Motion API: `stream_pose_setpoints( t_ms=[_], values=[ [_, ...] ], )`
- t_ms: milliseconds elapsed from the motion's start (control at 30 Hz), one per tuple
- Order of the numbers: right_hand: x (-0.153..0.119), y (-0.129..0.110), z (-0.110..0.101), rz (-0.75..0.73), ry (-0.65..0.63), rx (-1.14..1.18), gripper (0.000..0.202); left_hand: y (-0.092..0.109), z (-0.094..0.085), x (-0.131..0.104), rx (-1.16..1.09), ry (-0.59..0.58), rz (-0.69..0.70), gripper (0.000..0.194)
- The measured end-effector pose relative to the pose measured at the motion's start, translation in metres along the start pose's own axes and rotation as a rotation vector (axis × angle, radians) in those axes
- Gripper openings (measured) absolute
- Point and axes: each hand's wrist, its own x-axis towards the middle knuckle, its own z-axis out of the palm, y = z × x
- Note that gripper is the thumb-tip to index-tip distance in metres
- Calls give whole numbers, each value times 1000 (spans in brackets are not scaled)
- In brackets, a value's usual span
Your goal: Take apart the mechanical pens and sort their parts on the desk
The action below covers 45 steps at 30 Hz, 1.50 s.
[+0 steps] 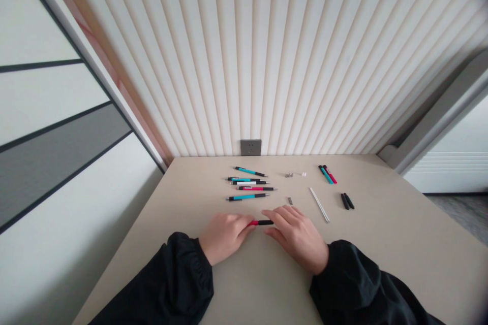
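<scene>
My left hand (225,236) is closed on a pen with a red barrel and a black grip (264,222), held level just above or on the table. Most of the red barrel is hidden inside my left fingers. My right hand (295,233) is at the pen's black end, with thumb and forefinger parted around it; the tip is out of sight by the fingers. Beyond my left hand lie several pens, among them a blue one (247,196), a red one (257,188) and a white one (249,183).
Small metal parts (288,175) and white bits (304,173) lie toward the back. A metal piece (290,200) is beyond my right hand. To the right are white tubes (319,205), coloured barrels (328,174) and black grips (347,201). A socket (250,147) is on the wall.
</scene>
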Motion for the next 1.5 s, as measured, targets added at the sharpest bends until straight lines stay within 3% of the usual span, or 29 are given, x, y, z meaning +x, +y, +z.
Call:
stream_pose_setpoints(
  t_ms=[167, 233, 333, 467, 533, 600, 733, 833, 900, 1100, 1200, 1367, 1500],
  values=[
    [-3, 5, 10, 151, -65, 230, 18, -4, 5, -2, 298, 46, 89, 28],
    [-3, 5, 13, 185, -50, 288, 10, -5, 5, -2, 332, 62, 100, 26],
    [-2, 2, 13, 206, -29, 329, 24, -5, 5, -2, 346, 76, 102, 24],
    [-2, 0, 14, 279, -59, 366, 15, -4, 5, -1, 379, 46, 110, 24],
    [-3, 1, 16, 318, -44, 389, 22, -3, 5, -1, 400, 28, 111, 23],
    [-3, 1, 18, 300, -33, 394, 35, -2, 6, -2, 408, 30, 103, 23],
    [-3, 1, 19, 226, -70, 384, 23, -2, 7, -1, 401, 59, 93, 23],
    [-3, -1, 20, 276, -43, 403, 16, -3, 8, -2, 399, 64, 101, 22],
    [-3, -2, 20, 295, -47, 416, 25, -3, 8, -2, 398, 65, 97, 22],
    [-2, -4, 18, 275, -62, 421, 16, -3, 8, -2, 395, 63, 113, 21],
    [-3, -4, 18, 312, -51, 431, 33, -3, 8, -2, 400, 74, 102, 23],
    [-3, -4, 19, 281, -59, 434, 17, -2, 8, -2, 405, 50, 86, 23],
    [-2, -4, 18, 288, -44, 456, 22, 0, 7, -2, 405, 35, 58, 24]
  ],
)
